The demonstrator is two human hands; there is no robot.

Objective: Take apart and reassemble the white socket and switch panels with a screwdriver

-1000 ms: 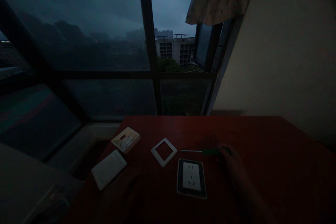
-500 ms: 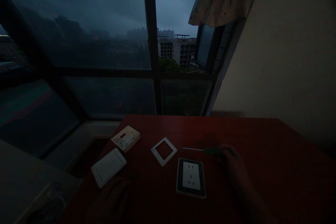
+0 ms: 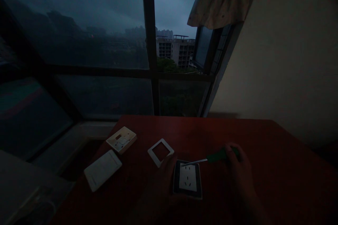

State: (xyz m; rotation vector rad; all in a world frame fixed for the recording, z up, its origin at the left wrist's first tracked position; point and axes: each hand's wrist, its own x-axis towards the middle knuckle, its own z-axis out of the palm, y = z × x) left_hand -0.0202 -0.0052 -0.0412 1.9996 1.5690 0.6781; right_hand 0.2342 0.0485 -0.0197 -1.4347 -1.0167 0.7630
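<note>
My right hand [image 3: 239, 163] is wrapped round the green handle of a screwdriver [image 3: 215, 156]. Its metal shaft points left, and the tip lies over the upper left part of a wall socket [image 3: 188, 179]. White with a dark surround, the socket lies face up on the table. My left hand [image 3: 161, 182], very dark here, grips the socket at its left side, fingers by the upper corner and thumb by the lower edge. Just beyond those fingers is a white square frame [image 3: 153, 152], partly covered by them.
A cream mounting box [image 3: 121, 140] and a white rectangular plate [image 3: 102, 169] lie at the left of the red table [image 3: 200, 130]. Behind the table are windows with dark frames [image 3: 154, 95]; a pale wall [image 3: 264, 70] rises at right. The light is dim.
My left hand has moved right, from beside the white plate to the socket. My right hand has raised the screwdriver and brought its tip over the socket. The view has shifted slightly.
</note>
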